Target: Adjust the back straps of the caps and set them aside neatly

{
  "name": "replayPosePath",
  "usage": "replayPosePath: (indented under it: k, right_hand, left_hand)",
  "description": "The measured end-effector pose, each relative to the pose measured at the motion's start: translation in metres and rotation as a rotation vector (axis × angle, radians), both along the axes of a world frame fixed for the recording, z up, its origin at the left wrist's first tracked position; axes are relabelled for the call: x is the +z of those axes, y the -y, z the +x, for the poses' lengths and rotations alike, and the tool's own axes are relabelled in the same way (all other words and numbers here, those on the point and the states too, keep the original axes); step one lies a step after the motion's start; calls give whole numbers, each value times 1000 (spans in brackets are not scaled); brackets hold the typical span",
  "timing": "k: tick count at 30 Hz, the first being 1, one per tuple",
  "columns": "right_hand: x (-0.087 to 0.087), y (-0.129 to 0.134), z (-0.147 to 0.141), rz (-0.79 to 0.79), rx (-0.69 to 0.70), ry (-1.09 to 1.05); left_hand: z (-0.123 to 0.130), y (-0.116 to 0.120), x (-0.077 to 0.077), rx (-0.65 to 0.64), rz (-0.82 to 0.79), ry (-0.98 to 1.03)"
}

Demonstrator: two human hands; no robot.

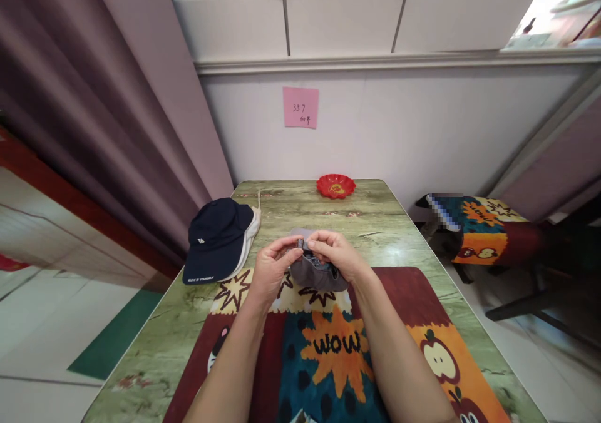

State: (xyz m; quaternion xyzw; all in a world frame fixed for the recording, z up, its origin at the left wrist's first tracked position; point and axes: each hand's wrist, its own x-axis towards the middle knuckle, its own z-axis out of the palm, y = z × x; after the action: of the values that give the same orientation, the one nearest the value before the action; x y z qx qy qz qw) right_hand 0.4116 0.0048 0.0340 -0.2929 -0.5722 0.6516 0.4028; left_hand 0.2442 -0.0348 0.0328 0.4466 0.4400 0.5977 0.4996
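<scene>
A grey cap (315, 275) rests near the middle of the table, at the upper edge of a colourful mat, with its strap side toward me. My left hand (275, 266) pinches the left part of the cap's strap between thumb and fingers. On the other side, my right hand (339, 255) pinches the strap's right part, close to the left fingertips. The strap's small fastening is partly covered by the fingers. To the left, a navy cap (218, 235) lies on top of a white cap (250, 238), brims toward the near side.
A red scalloped dish (336, 186) stands at the table's far edge. The patterned mat (432, 298) covers the near part of the wood-look table (154, 341). A stool (521, 232) with a printed cover is at the right, below a pink note (300, 107) on the wall.
</scene>
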Motion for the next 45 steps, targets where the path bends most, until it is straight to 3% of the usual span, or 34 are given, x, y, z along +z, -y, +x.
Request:
replayPosePath:
  k: [10, 13, 18, 22, 29, 36, 41, 45]
  right_hand:
    - [6, 5, -1, 29, 34, 11]
    - [3, 6, -6, 37, -29, 27]
    - [4, 7, -11, 243, -116, 130]
    - [12, 9, -6, 407, -109, 232]
    - [15, 8, -2, 354, -154, 139]
    - [17, 8, 2, 365, -76, 122]
    - [16, 7, 2, 299, -76, 79]
    - [16, 3, 8, 441, -200, 160]
  left_hand:
    - [-8, -1, 2, -47, 53, -242]
    - [-8, -1, 4, -22, 78, -324]
    - [-6, 0, 10, 19, 116, -414]
    - [-4, 1, 13, 53, 157, -469]
    - [6, 2, 11, 27, 60, -269]
    - [12, 0, 3, 23, 50, -122]
    - [12, -1, -1, 74, 55, -146]
    - [10, -1, 0, 71, 75, -215]
